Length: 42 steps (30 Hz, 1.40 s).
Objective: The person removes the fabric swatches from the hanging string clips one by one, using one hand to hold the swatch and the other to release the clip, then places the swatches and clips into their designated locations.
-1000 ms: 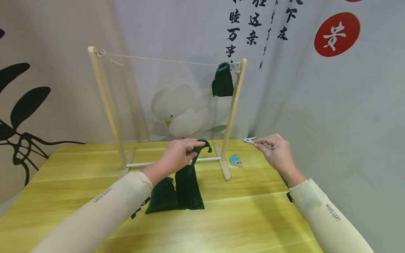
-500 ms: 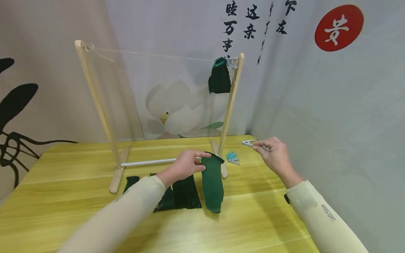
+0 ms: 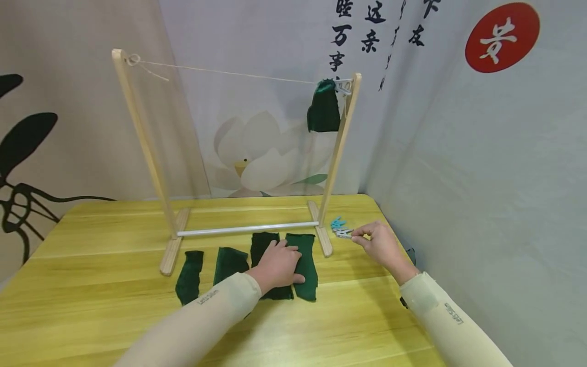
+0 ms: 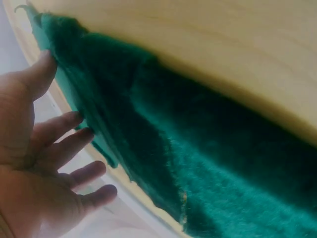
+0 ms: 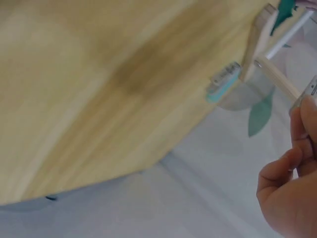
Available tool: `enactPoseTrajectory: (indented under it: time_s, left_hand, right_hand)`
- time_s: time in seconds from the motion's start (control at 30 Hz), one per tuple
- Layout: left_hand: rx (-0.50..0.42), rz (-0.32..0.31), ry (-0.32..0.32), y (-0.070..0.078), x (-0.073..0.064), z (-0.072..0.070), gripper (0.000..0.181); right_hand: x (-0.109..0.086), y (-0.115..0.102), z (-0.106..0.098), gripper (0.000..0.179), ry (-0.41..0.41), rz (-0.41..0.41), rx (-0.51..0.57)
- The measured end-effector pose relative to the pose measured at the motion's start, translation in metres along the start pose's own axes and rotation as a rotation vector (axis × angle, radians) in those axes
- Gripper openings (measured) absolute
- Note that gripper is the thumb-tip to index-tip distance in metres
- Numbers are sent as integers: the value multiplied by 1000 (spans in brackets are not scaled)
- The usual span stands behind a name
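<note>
My left hand (image 3: 277, 265) lies with spread fingers over two dark green cloth pieces. One is the right-hand green cloth (image 3: 308, 272), flat on the table; the darker cloth (image 3: 264, 242) beside it is partly covered by the hand. In the left wrist view the fingers are extended next to green fabric (image 4: 148, 114). My right hand (image 3: 378, 247) pinches a grey clothespin (image 5: 309, 90) between thumb and finger, low beside a small group of blue and grey clothespins (image 3: 338, 224). Farther left lie a squarish green cloth (image 3: 231, 262) and a narrow green cloth (image 3: 189, 278).
A wooden rack with a left post (image 3: 144, 137) and right post (image 3: 340, 148) stands on the yellow wood-grain table (image 3: 357, 316). Between the posts runs a string (image 3: 220, 72). Another green cloth (image 3: 323, 109) hangs at its right end near pale clothespins (image 3: 343, 87). A white rod (image 3: 247, 229) joins the feet.
My left hand brought a green cloth from the left, laid it at the right end of the row and let go. My right hand lowered its clothespin toward the other clothespins.
</note>
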<state>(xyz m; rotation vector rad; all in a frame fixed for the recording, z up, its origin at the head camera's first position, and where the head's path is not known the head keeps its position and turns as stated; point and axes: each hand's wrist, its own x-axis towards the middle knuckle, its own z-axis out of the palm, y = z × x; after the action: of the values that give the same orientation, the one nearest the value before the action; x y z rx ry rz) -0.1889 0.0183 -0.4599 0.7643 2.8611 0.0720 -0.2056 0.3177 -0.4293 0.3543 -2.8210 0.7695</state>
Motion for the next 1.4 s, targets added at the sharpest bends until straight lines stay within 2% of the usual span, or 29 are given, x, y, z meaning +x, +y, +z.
enactPoseTrajectory:
  time_s: [0.13,0.43,0.77,1.03,1.4]
  left_hand:
    - [-18,-34,-30,-1,-4,0,72]
    - [-126,-48,-60,-4,-8,-1,75]
    - [-127,-38,-66,-8,-13,0,77]
    - [-144,-29,-47,-12,-18,-1,75]
    - [-145,-24,-46,-15,-21,2,75]
  right_hand:
    - [0,3,9,7,-31,30,-17]
    - [4,10,18,7,-74,76,-19]
    - [10,21,25,9,-112,153,-13]
    - [17,29,37,10,-147,224,-2]
    - [24,33,47,11,-185,270,-35]
